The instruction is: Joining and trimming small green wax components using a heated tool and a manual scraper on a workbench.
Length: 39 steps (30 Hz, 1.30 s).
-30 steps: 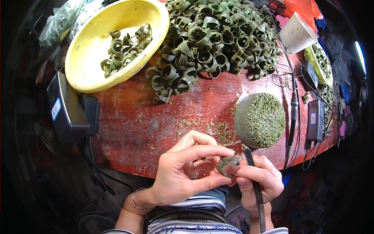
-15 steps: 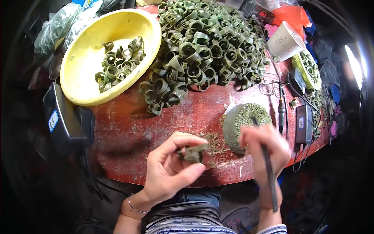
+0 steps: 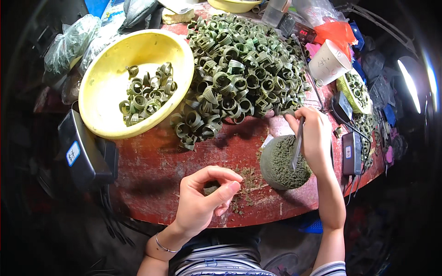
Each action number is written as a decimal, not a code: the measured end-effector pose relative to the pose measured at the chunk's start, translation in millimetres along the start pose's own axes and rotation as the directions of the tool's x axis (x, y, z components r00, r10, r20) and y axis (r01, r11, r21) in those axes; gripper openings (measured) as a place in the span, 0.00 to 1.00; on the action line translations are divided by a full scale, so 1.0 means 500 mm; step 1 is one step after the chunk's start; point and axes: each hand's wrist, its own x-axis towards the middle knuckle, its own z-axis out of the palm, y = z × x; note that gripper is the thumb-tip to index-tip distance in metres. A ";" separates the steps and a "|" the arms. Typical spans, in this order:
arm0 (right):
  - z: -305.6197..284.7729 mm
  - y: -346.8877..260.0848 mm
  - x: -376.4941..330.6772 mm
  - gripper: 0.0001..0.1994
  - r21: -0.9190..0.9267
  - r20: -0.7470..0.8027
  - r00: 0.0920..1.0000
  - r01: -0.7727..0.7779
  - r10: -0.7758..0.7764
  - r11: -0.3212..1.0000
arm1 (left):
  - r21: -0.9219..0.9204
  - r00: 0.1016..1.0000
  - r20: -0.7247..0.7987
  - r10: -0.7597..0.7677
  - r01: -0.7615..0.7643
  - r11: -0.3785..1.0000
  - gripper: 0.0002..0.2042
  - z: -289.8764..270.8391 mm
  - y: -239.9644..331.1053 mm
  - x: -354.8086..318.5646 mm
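Fingers (image 3: 220,183) of the left hand (image 3: 202,202) are pinching a small green leaf ring (image 3: 211,189) just above the near edge of the red worktop (image 3: 152,170), thumb and forefinger curling round it. A second ago both hands were meeting over that ring close to the body; now the right hand (image 3: 313,138) is reaching away and dipping a thin metal tool (image 3: 297,147), gripped between its fingers, into the round bowl of chopped green filling (image 3: 284,162). Judging from that, the ring is waiting for a fresh scoop, so the filling step looks only part done.

Counting what is lying about: one large yellow basin (image 3: 106,96) at the left is holding roughly two dozen rolled rings (image 3: 146,94), though they are overlapping too much for an exact tally. One big heap of leaf rings (image 3: 239,69) is sitting in the middle of the worktop, far too many to count. One white paper cup (image 3: 328,62) is tipping on its side at the right, next to one small basket of rings (image 3: 355,91). One dark box (image 3: 82,152) is leaning at the left edge, and loose green crumbs (image 3: 244,184) are scattering between the two hands
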 end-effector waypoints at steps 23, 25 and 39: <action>-0.112 -0.170 -0.164 0.23 0.801 0.195 0.978 -0.202 0.074 0.563 | 0.469 0.905 0.264 0.333 -0.422 0.776 0.18 -0.005 -0.018 -0.009; -0.110 -0.159 -0.191 0.22 0.814 0.236 0.966 -0.255 0.104 0.522 | 0.433 0.916 0.268 0.300 -0.392 0.812 0.18 -0.004 -0.017 -0.011; -0.088 -0.149 -0.214 0.07 0.941 0.275 0.961 -0.273 0.014 0.203 | 0.579 0.775 0.458 0.435 -0.632 0.516 0.16 -0.011 -0.017 -0.009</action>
